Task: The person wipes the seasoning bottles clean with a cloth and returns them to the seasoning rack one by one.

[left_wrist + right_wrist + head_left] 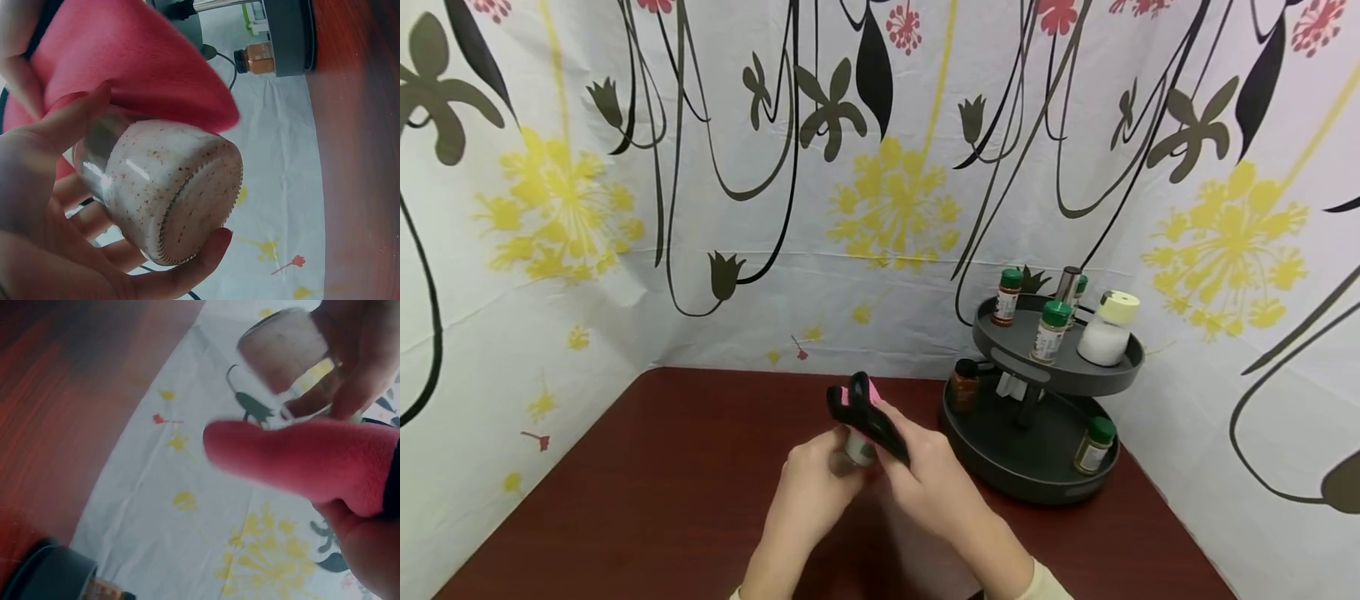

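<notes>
My left hand (816,483) grips a glass jar (178,187). White contents with brown specks show through the jar, whose ribbed base is turned toward the left wrist camera. The thumb and fingers wrap its side and neck. In my right hand (928,479) is a folded pink fleecy cloth (281,456) with a black border (883,429). The cloth lies against the jar's upper side in the left wrist view. Both hands are close together above the table, and they hide much of the jar in the head view.
A dark two-tier round rack (1026,483) stands at the table's back right. It bears green-capped spice bottles (1049,333), a white jar with a pale yellow lid (1105,332) and a brown black-capped bottle (964,386). Behind the red-brown table (700,483) hangs a flowered cloth (760,225).
</notes>
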{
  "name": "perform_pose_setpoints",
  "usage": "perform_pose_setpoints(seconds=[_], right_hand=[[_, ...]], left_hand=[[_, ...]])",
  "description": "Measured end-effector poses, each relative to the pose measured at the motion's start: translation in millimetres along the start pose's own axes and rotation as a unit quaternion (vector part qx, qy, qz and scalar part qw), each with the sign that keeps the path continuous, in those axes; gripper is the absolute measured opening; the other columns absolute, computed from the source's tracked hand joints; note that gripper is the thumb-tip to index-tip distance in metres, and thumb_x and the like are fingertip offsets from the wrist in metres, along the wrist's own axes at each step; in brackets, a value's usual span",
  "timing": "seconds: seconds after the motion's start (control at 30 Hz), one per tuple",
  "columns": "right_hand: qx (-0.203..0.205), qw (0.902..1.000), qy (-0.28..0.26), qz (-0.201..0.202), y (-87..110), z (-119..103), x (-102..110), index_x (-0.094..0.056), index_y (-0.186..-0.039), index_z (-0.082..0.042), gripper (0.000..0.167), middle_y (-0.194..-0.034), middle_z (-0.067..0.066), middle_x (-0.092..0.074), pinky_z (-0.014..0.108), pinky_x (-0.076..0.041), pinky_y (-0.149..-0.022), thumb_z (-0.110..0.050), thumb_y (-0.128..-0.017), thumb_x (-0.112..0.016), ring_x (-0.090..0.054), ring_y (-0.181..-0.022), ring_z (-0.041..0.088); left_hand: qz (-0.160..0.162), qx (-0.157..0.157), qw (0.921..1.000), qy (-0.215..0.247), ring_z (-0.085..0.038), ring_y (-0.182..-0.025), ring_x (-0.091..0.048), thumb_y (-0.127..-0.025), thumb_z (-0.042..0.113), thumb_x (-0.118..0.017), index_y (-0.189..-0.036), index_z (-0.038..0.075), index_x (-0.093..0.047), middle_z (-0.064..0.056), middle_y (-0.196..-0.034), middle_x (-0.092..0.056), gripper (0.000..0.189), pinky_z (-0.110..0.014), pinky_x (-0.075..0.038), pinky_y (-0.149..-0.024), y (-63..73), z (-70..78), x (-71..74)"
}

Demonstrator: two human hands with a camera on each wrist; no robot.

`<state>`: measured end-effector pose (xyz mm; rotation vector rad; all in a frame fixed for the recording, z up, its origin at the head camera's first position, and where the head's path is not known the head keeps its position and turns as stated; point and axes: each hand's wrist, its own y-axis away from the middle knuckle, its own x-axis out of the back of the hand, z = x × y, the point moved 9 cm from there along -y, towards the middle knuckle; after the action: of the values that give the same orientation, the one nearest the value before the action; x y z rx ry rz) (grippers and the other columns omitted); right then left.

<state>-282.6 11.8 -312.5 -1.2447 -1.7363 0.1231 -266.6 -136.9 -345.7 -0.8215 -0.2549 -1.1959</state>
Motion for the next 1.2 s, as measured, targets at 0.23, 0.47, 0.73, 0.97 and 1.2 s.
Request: perform_pose_setpoints(seconds=[0.23,0.47,0.73,0.97,1.2], right_hand=[[-0.020,0.9992,0.025,-0.022,12.5,7.1,-0.1,-0.055,-0.155,-0.012,0.052,-0.155,0.005,-0.061,0.049,-0.055,-0.109,-0.012,-0.104,-0.064,-0.063,-0.138,0.018],[0.017,0.9995,0.025,-0.012,7.0,-5.9,5.9,-0.059,-0.151,-0.010,0.053,-0.154,0.007,-0.062,0.048,-0.055,-0.109,-0.007,-0.099,-0.067,-0.062,-0.140,0.018],[-0.035,0.9980,0.042,-0.032,0.9,7.3,6.0,-0.053,-0.156,-0.008,0.055,-0.156,0.009,-0.059,0.049,-0.055,-0.109,-0.009,-0.102,-0.065,-0.064,-0.138,0.021],[0.002,0.9971,0.064,-0.041,4.4,-9.6,4.6,-0.058,-0.152,-0.008,0.053,-0.154,0.011,-0.061,0.050,-0.053,-0.110,-0.010,-0.099,-0.068,-0.063,-0.140,0.024],[-0.041,0.9975,0.039,-0.042,-0.6,-2.8,1.3,-0.055,-0.154,-0.009,0.053,-0.158,0.008,-0.058,0.051,-0.052,-0.112,-0.010,-0.102,-0.064,-0.061,-0.142,0.023]], left_hand=[[0.004,0.012,0.9999,0.011,-0.021,-0.111,-0.077,-0.087,0.025,-0.088,-0.130,0.037,-0.074,0.007,-0.120,-0.080,0.047,-0.049,-0.062,-0.089,-0.3,-8.1,-5.4],[-0.010,-0.013,0.9996,-0.022,-0.016,-0.087,-0.075,-0.086,0.015,-0.086,-0.104,0.021,-0.075,0.005,-0.094,-0.078,0.022,-0.036,-0.059,-0.073,-2.4,-2.6,-13.2],[-0.005,0.012,0.9998,0.018,-0.020,-0.106,-0.077,-0.085,0.025,-0.088,-0.122,0.034,-0.075,0.007,-0.113,-0.080,0.040,-0.048,-0.062,-0.086,-7.4,-2.0,-7.6],[0.008,-0.014,0.9999,-0.006,-0.014,-0.089,-0.076,-0.084,0.017,-0.089,-0.105,0.023,-0.076,0.006,-0.094,-0.079,0.025,-0.037,-0.062,-0.079,-3.1,-1.9,-6.5],[-0.010,0.003,0.9999,0.008,-0.014,-0.093,-0.076,-0.084,0.023,-0.089,-0.118,0.024,-0.077,0.006,-0.101,-0.080,0.036,-0.037,-0.062,-0.079,0.3,-4.6,-11.2]])
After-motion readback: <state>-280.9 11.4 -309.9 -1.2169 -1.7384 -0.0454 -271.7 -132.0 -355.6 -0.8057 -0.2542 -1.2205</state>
